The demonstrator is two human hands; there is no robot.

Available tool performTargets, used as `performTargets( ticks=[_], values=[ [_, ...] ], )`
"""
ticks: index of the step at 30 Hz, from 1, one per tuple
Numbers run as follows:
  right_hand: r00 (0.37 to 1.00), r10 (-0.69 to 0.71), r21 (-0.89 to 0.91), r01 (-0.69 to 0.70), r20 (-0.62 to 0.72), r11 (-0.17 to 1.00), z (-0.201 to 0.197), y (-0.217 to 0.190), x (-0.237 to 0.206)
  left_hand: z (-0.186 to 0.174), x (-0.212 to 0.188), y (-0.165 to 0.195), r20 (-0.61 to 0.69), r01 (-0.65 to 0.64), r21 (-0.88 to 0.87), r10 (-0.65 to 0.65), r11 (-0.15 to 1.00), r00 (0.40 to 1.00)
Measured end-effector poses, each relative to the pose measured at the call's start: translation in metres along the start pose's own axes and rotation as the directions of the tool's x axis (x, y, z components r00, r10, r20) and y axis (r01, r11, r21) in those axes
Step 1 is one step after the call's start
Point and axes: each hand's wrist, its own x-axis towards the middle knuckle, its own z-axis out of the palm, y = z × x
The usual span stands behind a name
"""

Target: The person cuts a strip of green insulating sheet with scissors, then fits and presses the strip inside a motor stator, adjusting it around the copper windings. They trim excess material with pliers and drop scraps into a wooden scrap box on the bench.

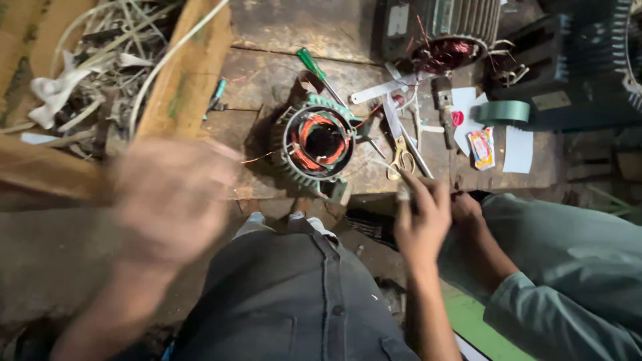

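My left hand is raised at the left and badly motion-blurred, so its fingers and anything in it cannot be made out. My right hand is at the bench's front edge, its fingertips pinched on a small pale strip. Just beyond it lie yellow-handled scissors. A green motor stator with copper windings stands open-end up on the wooden bench, between my two hands. Another person's hand, on a green-sleeved arm, is right beside my right hand.
A green-handled screwdriver lies behind the stator. A second motor with exposed copper coils, a green tape roll, white paper pieces and a small packet sit at the back right. A wooden frame with scrap strips is at left.
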Motion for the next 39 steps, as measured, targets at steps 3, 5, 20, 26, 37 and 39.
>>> performTargets(
  ticks=[3, 5, 20, 26, 37, 39],
  values=[
    [0.999, 0.03, 0.029, -0.03, 0.014, 0.999, 0.025, 0.007, 0.007, 0.045, 0.013, 0.04, 0.149, -0.033, -0.268, 0.076, 0.963, 0.986],
    [0.999, 0.035, 0.1, -0.037, 0.02, 0.994, 0.033, 0.012, 0.011, 0.071, 0.015, 0.057, 0.244, -0.025, -0.36, 0.121, 0.932, 0.962],
    [0.817, 0.29, 0.767, -0.572, 0.499, 0.291, 0.025, 0.134, -0.018, 0.159, 0.03, 0.119, 0.466, -0.01, -0.292, 0.151, 0.956, 0.872],
    [0.982, -0.187, -0.214, 0.176, -0.035, 0.961, 0.048, 0.165, 0.026, 0.21, 0.051, 0.157, 0.606, 0.662, -0.475, -0.331, 0.579, 0.724],
    [0.785, 0.147, 0.388, -0.448, 0.601, 0.806, 0.031, 0.206, 0.038, 0.334, 0.102, 0.193, 0.452, 0.597, -0.767, -0.462, 0.236, 0.763],
    [0.653, 0.146, 0.498, -0.686, 0.743, 0.531, 0.025, 0.224, 0.023, 0.339, 0.119, 0.194, 0.244, 0.47, -0.789, -0.502, 0.394, 0.83]
  ],
)
